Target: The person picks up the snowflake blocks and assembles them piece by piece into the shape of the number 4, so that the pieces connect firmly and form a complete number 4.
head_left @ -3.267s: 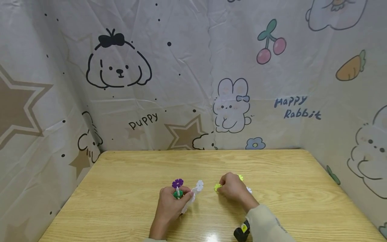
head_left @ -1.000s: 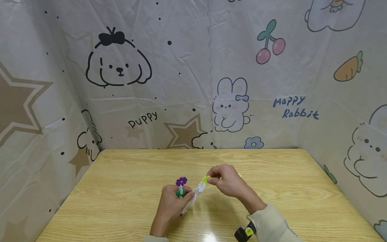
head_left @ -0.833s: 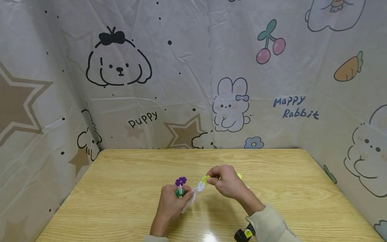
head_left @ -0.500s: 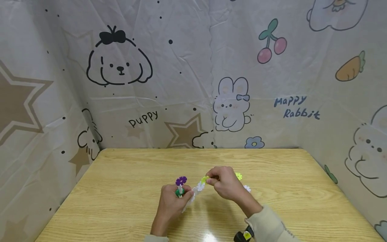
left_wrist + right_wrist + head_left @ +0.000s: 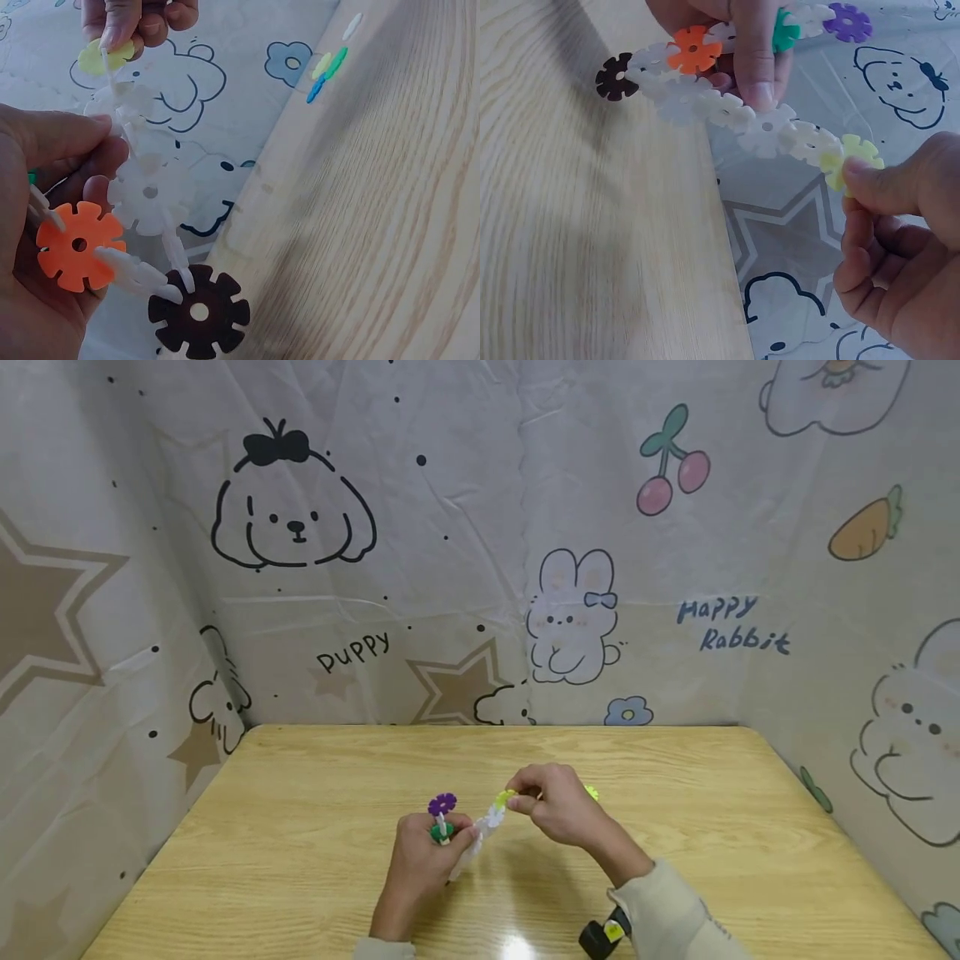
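A chain of interlocking snowflake discs hangs from my left hand point(image 5: 423, 864), whose thumb and fingers pinch one of its white discs point(image 5: 766, 129). Along the chain are a purple disc point(image 5: 442, 804), a green disc point(image 5: 441, 832), an orange disc point(image 5: 64, 259) and a dark brown disc point(image 5: 217, 300), with white discs between them. My right hand point(image 5: 566, 806) pinches a yellow disc point(image 5: 862, 150) between thumb and forefinger at the chain's upper end, against the last white disc point(image 5: 496, 816). How deep their slots sit together is partly hidden by the thumb.
On the wooden table point(image 5: 315, 827), another yellow disc point(image 5: 592, 792) lies behind my right hand. The left wrist view shows loose white point(image 5: 352, 26), green point(image 5: 337, 63) and blue point(image 5: 316, 88) discs. A black device point(image 5: 597, 939) sits at the right wrist. Printed curtains point(image 5: 450, 568) enclose the table.
From the right of the table, my right hand has brought the yellow disc left to the chain's end. Over the last second both hands have stayed nearly in place.
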Demonstrator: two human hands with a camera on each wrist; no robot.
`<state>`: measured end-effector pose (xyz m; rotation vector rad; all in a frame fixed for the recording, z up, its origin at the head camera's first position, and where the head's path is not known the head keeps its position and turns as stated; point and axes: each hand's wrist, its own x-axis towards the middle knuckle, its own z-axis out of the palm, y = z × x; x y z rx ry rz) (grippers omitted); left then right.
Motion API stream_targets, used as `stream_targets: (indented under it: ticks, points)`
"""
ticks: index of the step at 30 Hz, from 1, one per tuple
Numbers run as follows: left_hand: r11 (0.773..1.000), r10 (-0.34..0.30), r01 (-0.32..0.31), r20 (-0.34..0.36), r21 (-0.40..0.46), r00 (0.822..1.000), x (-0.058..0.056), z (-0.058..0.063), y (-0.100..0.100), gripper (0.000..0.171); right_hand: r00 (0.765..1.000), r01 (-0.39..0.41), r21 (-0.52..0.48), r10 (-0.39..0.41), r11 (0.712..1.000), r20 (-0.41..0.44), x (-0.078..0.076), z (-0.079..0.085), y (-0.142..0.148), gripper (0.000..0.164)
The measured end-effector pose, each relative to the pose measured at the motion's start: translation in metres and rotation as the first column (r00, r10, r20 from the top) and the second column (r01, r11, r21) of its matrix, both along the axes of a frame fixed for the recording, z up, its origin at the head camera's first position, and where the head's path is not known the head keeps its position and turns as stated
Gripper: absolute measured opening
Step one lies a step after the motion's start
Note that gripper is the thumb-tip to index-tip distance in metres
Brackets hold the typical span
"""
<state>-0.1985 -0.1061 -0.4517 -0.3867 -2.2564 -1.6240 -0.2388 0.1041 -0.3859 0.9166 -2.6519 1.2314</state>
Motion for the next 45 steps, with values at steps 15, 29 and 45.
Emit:
stream_targets:
  ticks: [15,29,45]
  points:
    - [1.000,0.021,-0.022,0.084,0.015,0.996,-0.001,-0.001,0.000,0.007,0.992,0.082,-0.007,-0.081,0.997,0.092,0.000,-0.005,0.022,0.013]
    - [0.999,0.022,-0.024,0.096,0.026,0.995,-0.001,0.001,0.000,0.009,0.964,0.218,0.021,-0.219,0.976,0.148,-0.002,-0.016,0.040,0.009]
    - [0.999,0.022,-0.025,0.071,0.047,0.997,0.001,0.005,0.000,0.007,0.903,0.360,0.125,-0.379,0.925,0.203,-0.004,-0.036,0.054,0.010]
